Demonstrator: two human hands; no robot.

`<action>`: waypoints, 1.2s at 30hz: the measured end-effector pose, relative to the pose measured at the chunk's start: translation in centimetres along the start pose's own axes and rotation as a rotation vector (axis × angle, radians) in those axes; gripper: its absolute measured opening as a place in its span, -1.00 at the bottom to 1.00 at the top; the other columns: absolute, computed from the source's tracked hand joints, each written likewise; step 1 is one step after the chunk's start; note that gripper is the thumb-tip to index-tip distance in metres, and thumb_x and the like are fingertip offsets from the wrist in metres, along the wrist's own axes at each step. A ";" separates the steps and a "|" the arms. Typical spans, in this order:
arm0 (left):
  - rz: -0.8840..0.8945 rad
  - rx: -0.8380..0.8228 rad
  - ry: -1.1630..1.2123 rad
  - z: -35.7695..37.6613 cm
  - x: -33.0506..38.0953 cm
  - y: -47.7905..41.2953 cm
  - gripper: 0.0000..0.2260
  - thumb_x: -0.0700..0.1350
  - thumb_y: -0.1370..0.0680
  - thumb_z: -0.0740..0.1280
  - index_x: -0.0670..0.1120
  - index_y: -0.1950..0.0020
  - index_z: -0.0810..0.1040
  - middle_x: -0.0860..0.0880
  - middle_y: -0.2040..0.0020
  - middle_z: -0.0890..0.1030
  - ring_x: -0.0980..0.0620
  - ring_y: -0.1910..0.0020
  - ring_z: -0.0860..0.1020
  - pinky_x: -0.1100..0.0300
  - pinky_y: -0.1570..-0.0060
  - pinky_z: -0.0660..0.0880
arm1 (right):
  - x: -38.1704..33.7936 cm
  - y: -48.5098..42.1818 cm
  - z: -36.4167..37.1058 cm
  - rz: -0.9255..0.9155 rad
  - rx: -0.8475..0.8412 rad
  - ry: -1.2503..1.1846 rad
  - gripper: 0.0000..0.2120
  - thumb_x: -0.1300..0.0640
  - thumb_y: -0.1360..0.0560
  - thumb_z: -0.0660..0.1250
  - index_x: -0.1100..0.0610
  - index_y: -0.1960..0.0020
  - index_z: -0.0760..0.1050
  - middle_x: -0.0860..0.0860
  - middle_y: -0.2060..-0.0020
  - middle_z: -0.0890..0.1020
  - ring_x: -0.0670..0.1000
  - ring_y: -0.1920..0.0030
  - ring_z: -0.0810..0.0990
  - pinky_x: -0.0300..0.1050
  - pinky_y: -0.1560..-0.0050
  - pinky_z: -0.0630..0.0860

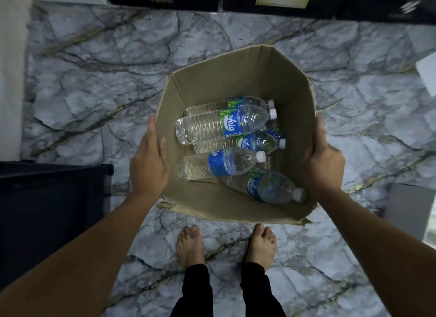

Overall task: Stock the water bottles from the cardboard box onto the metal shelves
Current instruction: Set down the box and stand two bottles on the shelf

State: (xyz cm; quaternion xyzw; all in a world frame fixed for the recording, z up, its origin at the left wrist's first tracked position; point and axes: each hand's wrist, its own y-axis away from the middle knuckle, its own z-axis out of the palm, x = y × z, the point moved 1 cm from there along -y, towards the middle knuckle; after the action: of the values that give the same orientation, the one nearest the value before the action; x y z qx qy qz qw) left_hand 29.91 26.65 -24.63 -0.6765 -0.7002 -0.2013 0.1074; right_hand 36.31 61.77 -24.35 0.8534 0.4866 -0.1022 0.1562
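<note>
- left hand [149, 161] and right hand [323, 161] are clamping the box's [236, 80] side walls.
- bottles [219, 125] are lying loose inside.
- seemingly carrying it; next is calling for reaching the shelves, unseen here.

Head camera, wide-angle, straight down, close over box [236, 76], floor [94, 80] below.

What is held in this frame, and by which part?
The cardboard box, by its side walls: left hand on one, right hand on the other. The water bottles inside are untouched.
</note>
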 end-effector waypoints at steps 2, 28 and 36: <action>0.037 0.019 -0.100 -0.4 0.8 -0.3 -0.46 0.00 -0.74 0.09 -0.11 -0.69 0.05 -0.17 -0.62 0.29 -0.23 -0.54 0.34 -0.24 -0.41 0.37 | -0.2 -0.1 -0.2 -0.036 0.048 0.003 -0.45 0.10 -0.68 0.12 0.08 -0.65 0.13 0.31 -0.13 0.63 0.37 -0.02 0.60 0.16 0.10 0.47; 0.511 -0.579 -0.293 14.3 3.3 -12.1 0.04 0.43 -0.42 0.41 0.06 -0.71 -0.04 -0.03 -0.67 0.18 -0.17 -0.64 0.10 -0.23 -0.58 0.02 | -2.4 -1.1 8.4 -0.215 -0.263 -0.136 -0.46 0.31 -0.53 0.37 0.19 -0.50 0.39 0.14 -0.48 0.45 0.21 -0.43 0.38 0.09 -0.37 0.42; 0.571 -0.565 -0.294 15.0 2.0 -12.4 0.11 0.51 -0.33 0.40 0.16 -0.69 -0.10 -0.06 -0.64 0.23 -0.17 -0.56 0.31 -0.22 -0.47 0.31 | -2.7 -1.2 9.7 -0.239 -0.227 -0.161 -0.50 0.31 -0.50 0.40 0.19 -0.44 0.46 0.11 -0.39 0.55 0.17 -0.35 0.47 0.02 -0.25 0.50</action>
State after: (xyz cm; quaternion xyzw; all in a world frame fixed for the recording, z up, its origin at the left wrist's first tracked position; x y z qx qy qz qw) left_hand 19.30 34.82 -38.95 -0.8677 -0.4098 -0.2486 -0.1318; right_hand 33.69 56.65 -32.68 0.7553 0.5791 -0.1326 0.2768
